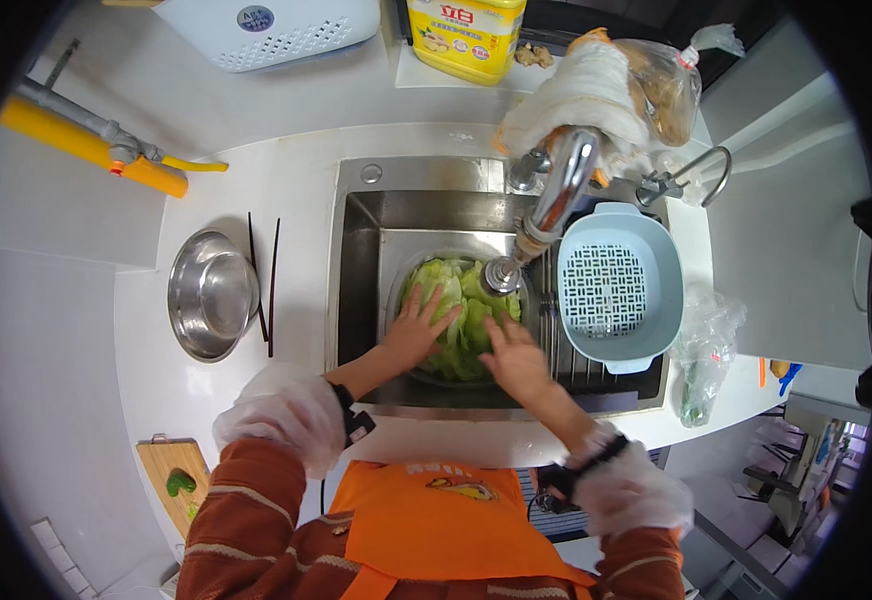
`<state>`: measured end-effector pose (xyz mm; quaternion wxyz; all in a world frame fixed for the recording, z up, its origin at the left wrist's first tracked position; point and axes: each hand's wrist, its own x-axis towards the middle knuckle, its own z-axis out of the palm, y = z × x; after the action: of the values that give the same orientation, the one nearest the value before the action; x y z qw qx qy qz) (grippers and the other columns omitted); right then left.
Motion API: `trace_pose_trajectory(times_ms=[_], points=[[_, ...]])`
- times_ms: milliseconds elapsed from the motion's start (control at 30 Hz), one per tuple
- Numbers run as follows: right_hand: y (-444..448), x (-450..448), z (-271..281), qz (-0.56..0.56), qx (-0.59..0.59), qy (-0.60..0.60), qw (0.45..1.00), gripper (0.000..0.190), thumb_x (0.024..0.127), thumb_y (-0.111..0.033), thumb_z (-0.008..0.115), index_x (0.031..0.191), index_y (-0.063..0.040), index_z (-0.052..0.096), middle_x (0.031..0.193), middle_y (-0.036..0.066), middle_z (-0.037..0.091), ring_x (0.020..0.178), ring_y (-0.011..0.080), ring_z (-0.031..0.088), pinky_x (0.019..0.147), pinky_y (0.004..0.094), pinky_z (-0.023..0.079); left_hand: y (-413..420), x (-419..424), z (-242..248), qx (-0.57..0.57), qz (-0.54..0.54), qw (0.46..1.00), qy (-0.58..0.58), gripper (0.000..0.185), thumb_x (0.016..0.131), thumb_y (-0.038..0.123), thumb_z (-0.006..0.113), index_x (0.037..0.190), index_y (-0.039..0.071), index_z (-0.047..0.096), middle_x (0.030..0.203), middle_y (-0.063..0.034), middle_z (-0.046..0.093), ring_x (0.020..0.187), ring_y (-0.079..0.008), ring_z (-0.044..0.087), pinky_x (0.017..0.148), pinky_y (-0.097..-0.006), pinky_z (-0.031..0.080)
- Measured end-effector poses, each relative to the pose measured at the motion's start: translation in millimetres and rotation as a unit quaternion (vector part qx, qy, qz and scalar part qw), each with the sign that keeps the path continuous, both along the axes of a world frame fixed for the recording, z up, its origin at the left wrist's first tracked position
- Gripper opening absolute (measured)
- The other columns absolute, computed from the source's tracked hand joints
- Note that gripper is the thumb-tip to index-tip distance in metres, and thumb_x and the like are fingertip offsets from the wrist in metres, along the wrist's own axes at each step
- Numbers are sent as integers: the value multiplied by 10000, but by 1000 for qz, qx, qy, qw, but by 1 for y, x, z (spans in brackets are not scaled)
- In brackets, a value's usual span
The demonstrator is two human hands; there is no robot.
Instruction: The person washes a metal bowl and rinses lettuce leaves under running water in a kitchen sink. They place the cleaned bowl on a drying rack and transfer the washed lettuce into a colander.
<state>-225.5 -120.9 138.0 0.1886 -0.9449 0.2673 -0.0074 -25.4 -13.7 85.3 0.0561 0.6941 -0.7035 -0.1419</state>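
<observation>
Green lettuce leaves (473,315) fill a round bowl (398,289) standing in the stainless steel sink (361,247). My left hand (417,334) lies with fingers spread on the left side of the leaves. On their lower right rests my right hand (517,356), fingers apart and slightly blurred. Neither hand is closed around a leaf. The chrome faucet (556,202) reaches over the bowl, its spout head (501,276) just above the leaves and hiding some of them. Most of the bowl's wall is hidden by the leaves and my hands.
A light blue draining basket (619,289) sits over the sink's right side on a rack. Left of the sink are a metal bowl (213,295) and black chopsticks (274,289). A cutting board (169,480) holds green pepper (180,482). A plastic bag (706,352) lies right.
</observation>
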Motion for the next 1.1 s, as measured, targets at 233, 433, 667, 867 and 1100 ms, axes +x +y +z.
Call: trace_pose_trajectory(times_ms=[233, 433, 667, 867, 1100], points=[[-2, 46, -100, -24, 30, 278, 960, 1015, 660, -454, 726, 1433, -208, 117, 1394, 194, 265, 1262, 438, 254, 966, 600, 270, -18, -9, -47, 114, 7, 993, -38, 1006, 553, 473, 777, 1399, 305, 259, 1488, -168, 12, 1280, -557, 91, 929, -697, 234], [-2, 38, -161, -46, -58, 207, 976, 926, 661, -338, 726, 1409, -165, 209, 1303, 175, 392, 1184, 384, 394, 958, 556, 296, -29, -20, -73, 176, 20, 984, 12, 962, 600, 418, 769, 1401, 320, 244, 1492, -160, -22, 1297, -538, 61, 948, -686, 225], [-23, 29, -146, -222, 131, -94, 962, 647, 705, -316, 713, 1226, -9, 482, 1216, 207, 500, 1115, 334, 487, 950, 380, 373, -2, -6, -125, -61, 396, 865, 303, 721, 719, 219, 713, 1327, 68, 355, 1378, -212, 297, 1240, -402, 319, 972, -479, 350], [-25, 62, -134, -330, 551, -79, 762, 766, 718, -355, 746, 1296, 13, 403, 1194, 170, 534, 1098, 223, 509, 926, 316, 392, -38, 20, -78, 235, 511, 503, 656, 530, 802, 174, 662, 1237, 7, 408, 1184, -134, 511, 1054, -231, 522, 881, -367, 440], [-19, 61, -72, -230, 619, -200, 724, 598, 787, -127, 689, 1305, -21, 410, 1113, 68, 585, 986, 136, 543, 846, 267, 439, -24, -1, 17, 123, 424, 561, 700, 549, 778, 151, 674, 1240, 16, 410, 1145, -112, 535, 1015, -199, 546, 851, -332, 459]])
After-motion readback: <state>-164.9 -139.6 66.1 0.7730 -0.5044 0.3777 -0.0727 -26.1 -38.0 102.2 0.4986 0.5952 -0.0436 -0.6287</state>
